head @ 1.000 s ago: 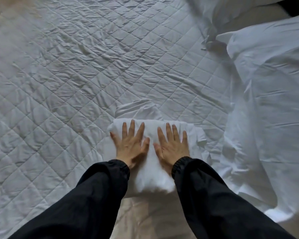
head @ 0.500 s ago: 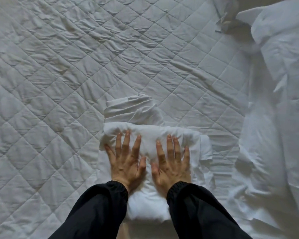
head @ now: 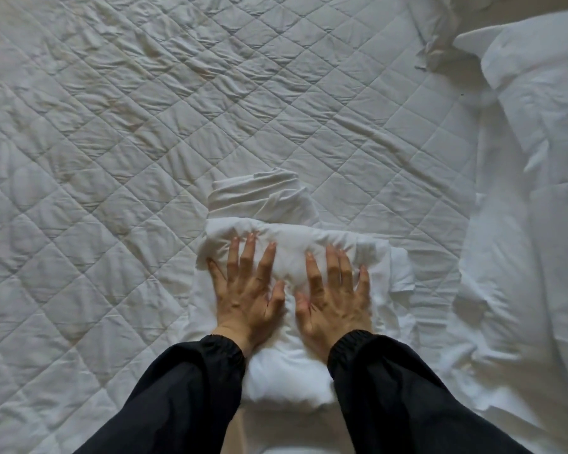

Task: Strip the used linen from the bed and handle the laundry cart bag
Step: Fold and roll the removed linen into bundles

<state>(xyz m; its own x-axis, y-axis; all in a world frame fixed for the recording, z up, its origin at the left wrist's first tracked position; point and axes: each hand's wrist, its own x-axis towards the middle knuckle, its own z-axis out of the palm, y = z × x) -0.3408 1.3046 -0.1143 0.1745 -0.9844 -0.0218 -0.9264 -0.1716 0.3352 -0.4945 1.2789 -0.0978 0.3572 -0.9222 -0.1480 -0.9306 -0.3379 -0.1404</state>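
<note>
On quilted mattress pad (head: 112,158), close to bed's near edge, rolled linen bundle (head: 289,371) was pressed down under left hand (head: 246,290) and right hand (head: 335,296). Against one second earlier, fingers (head: 247,257) were spread wider and pushed further onto far fold; roll was compacted tighter. Nothing was gripped: fingers straight, palms flat. Smaller folded piece (head: 259,194) was left touching bundle's far side, pillow (head: 538,126) well apart at right. Bundle was judged nearly ready for lifting to cart bag; cart not seen.
</note>
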